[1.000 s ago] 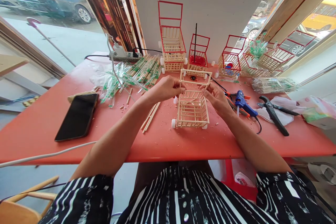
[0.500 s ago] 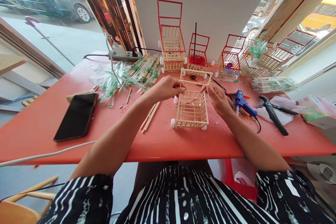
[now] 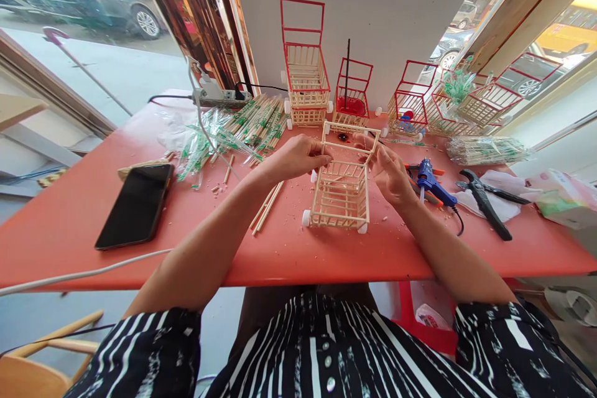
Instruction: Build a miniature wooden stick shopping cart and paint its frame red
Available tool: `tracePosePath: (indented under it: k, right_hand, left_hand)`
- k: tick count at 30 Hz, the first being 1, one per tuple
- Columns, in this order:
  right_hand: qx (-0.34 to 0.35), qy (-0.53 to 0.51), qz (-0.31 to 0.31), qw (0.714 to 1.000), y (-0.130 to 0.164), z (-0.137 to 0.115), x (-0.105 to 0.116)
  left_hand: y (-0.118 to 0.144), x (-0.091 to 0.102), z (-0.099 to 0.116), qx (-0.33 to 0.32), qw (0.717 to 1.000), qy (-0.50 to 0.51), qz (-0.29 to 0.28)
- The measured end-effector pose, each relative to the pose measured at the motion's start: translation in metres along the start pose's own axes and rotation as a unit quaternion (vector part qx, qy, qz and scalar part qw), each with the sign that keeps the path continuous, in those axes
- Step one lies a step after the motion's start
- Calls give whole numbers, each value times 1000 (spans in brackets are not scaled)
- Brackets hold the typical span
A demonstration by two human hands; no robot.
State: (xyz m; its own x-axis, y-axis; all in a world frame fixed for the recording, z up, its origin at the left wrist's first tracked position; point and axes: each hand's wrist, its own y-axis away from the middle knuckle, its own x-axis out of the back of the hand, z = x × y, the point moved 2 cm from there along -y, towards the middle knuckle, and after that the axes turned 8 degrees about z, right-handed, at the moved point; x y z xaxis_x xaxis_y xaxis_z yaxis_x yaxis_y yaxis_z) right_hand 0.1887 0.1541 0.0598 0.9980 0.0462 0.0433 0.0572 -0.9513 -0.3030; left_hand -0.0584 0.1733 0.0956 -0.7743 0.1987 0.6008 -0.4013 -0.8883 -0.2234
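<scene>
Stick cart (image 3: 339, 202) stands between both hands; left hand (image 3: 293, 157) and right hand (image 3: 390, 171) pinch its handle frame (image 3: 351, 138), long axis crosswise.

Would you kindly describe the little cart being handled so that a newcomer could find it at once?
On the red table, look near the front edge, between the left hand and the right hand. There stands the unpainted stick cart on white wheels. Unlike the carts by the wall, it has no red trim.
</scene>
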Motion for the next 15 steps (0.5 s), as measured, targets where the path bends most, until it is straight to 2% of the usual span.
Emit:
tracePosePath:
  k: [3,7,10,12,14,15]
  right_hand:
    - [13,-28,54,998,-8,-7,10]
    - [56,-6,158,986,-21,-21,40]
    - [104,-108,248,957,-28,-36,73]
    - [133,-200,291,926,-30,-45,96]
    - [153,-220,315,910,-30,-53,117]
    - [154,-199,322,913,-29,-56,125]
  left_hand:
    - [0,0,1,2,1000,-1,2]
    - [0,0,0,5,1000,-2,7]
    - [-1,-1,-2,7,1000,7,8]
    - [-1,-1,-3,8,1000,12,8]
    - [-1,-2,-3,9,1000,15,8]
    - [-1,-1,-3,8,1000,14,7]
